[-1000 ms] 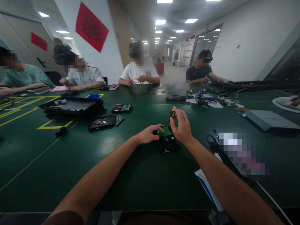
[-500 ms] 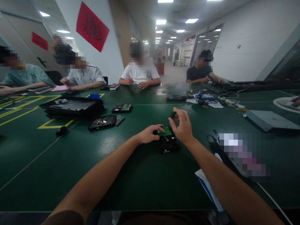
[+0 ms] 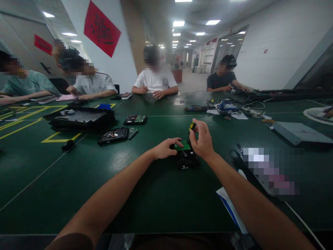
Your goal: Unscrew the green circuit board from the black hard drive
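A wide dark green desk, marked with thin white lines and yellow tape lines at the left, is seen stretching across the whole view. At its far edge several other people are seated, their hands kept on their own work, well apart from the wearer's hands. On the left part of the desk a large black tray is set, and near it, toward the middle, an opened hard drive and a second drive with a green board are laid. A grey flat panel is placed at the right, and a tangle of cables and tools lies beyond the middle. A white and blue sheet is partly covered by the right forearm.

In the middle of the desk a black hard drive is laid flat, with a green circuit board on its upper face. The left hand is rested on the drive's left end, its fingers curled loosely onto the edge of the board. The right hand is raised just above the drive's far right corner, and a small screwdriver with a yellow and black handle is pinched upright between its thumb and fingertips; the tip is hidden behind the hand.
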{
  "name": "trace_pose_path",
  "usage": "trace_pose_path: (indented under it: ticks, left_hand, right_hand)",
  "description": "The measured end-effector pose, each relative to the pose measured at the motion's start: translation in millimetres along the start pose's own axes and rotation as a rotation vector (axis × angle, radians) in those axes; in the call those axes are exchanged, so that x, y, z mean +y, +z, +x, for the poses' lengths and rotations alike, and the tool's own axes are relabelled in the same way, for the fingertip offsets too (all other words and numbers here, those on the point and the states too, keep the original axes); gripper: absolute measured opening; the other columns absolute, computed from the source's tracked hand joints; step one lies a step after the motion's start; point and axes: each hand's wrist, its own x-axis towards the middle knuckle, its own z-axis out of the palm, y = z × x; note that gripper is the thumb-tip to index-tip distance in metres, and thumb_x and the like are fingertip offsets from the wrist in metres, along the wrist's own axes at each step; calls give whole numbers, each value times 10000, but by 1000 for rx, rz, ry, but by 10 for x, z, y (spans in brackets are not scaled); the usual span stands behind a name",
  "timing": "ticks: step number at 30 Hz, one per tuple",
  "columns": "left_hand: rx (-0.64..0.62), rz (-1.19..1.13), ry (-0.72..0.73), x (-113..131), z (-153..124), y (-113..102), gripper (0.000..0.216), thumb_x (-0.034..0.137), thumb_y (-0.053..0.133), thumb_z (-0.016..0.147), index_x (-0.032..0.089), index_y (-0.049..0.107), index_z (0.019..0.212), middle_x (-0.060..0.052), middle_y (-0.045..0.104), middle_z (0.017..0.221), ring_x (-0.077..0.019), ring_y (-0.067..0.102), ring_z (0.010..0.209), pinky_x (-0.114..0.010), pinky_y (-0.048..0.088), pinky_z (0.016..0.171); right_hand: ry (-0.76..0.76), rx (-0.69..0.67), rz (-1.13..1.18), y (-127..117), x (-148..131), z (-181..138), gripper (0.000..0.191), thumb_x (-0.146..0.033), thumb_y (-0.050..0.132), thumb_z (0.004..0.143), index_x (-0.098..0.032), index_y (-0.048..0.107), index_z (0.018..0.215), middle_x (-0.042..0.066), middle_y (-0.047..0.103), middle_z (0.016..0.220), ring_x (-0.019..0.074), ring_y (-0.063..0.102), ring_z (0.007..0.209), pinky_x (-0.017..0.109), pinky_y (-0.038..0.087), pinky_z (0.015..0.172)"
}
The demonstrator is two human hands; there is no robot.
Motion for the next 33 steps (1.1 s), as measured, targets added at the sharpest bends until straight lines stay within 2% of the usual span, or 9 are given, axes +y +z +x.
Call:
trace_pose_path:
  ticks: [4,9,15,20,25,29,33]
  left_hand:
    - [-6,-1,-8,26,-7,-3,493,116,643,727,225,659,1207,-76,412,1560,-267,399,1441,-441,279,1202]
    - [-10,11,-7,42,-10,-9,479,136,647,732,237,660,1200,-63,411,1560,-263,383,1451,-445,265,1211]
    - [0,26,-25,32,-15,-10,474,146,645,734,250,664,1196,-53,415,1559,-273,400,1438,-454,278,1204]
    - [-10,22,-20,47,-14,-10,482,147,643,733,240,657,1206,-61,399,1569,-280,395,1444,-464,271,1206]
    - [-11,31,-3,45,-14,-9,481,149,637,742,227,650,1217,-73,390,1574,-271,386,1451,-445,271,1208]
    - [-10,34,0,26,-11,-6,490,144,636,732,229,651,1215,-59,398,1570,-270,402,1439,-434,288,1201]
    - [-5,12,4,33,-8,-3,488,131,634,725,227,657,1203,-62,412,1560,-270,391,1447,-450,287,1202]
  right_hand:
    - [0,7,18,29,44,-11,523,-231,497,961,-231,359,1466,155,521,1328,266,608,1099,493,563,921]
    - [3,9,-19,5,25,-6,501,-292,570,941,-255,419,1418,125,567,1244,258,622,1020,480,577,864]
    - [-1,-16,-10,10,25,-16,508,-251,488,973,-257,369,1467,128,581,1292,270,628,1079,513,546,947]
    - [11,-14,-2,15,25,-17,509,-267,518,966,-256,385,1458,128,565,1281,268,619,1088,494,551,938]
    - [19,-24,-23,-21,-16,5,487,-312,550,957,-276,434,1429,109,572,1194,251,620,1003,480,569,879]
    - [4,-27,-7,-15,1,5,485,-270,464,989,-266,382,1467,125,575,1277,267,615,1091,510,537,952]
    - [26,-10,-3,-5,18,-1,485,-294,492,982,-272,391,1456,124,571,1264,268,620,1060,509,557,915]
